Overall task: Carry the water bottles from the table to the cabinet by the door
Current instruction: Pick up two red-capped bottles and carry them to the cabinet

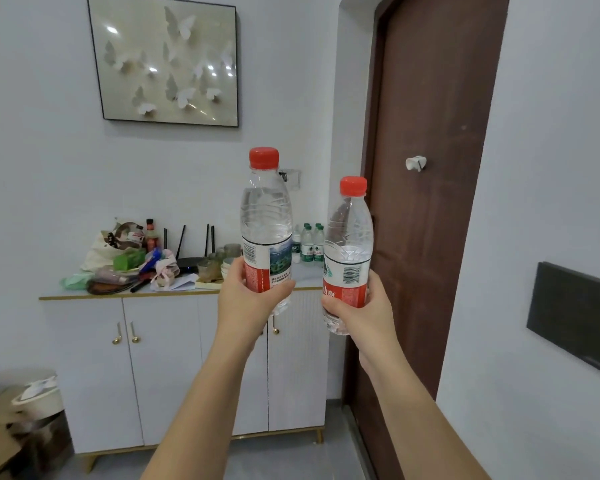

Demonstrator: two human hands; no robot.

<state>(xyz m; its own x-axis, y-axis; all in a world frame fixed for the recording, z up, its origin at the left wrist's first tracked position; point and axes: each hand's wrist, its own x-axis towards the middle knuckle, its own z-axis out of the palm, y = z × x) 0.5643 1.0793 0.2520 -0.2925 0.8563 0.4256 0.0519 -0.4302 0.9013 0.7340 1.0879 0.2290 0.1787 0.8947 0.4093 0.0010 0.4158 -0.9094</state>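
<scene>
Both forearms reach forward: the left hand [248, 294] wraps one red-capped bottle [266, 223] at its label, the right hand [364, 315] clasps the other bottle [349, 244] low down, both upright in the air before the cabinet [167, 358] beside the door [430, 116]. Its top looks crowded, so setting them down carelessly could topple the green-capped bottles [309, 244] or bowls [226, 266]. Any free spot hides behind the raised bottles; the table is out of view.

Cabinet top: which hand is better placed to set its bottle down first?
Probably left. The left hand grips the left bottle in line with the cabinet top; the right hand grips the right bottle before the door.
</scene>
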